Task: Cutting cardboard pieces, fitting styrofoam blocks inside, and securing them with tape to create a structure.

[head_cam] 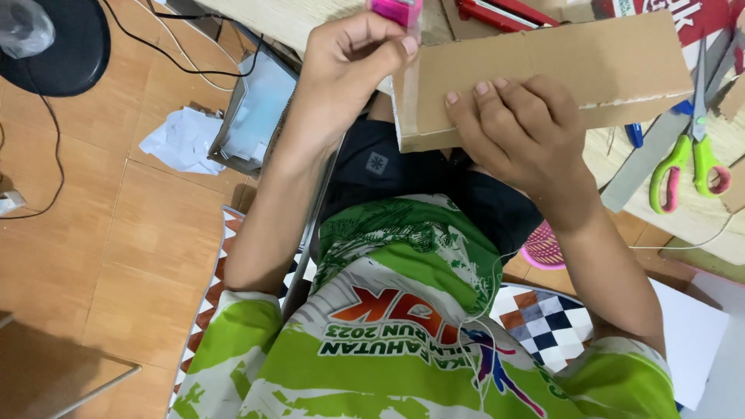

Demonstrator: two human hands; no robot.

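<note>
Taping step: left hand (349, 58) pinches a pink tape dispenser (397, 11) at twelve o'clock while right hand (516, 128) clamps the long brown cardboard strip (574, 66); pressing calls for steadiness.

Bright, even indoor light with soft shadows, sharp focus throughout, and slight wide-angle stretching at the edges.

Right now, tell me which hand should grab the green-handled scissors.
Right. The right hand grips the cardboard strip on the side nearest the green-handled scissors; the left hand pinches the strip's far end, beside a pink tool.
</note>
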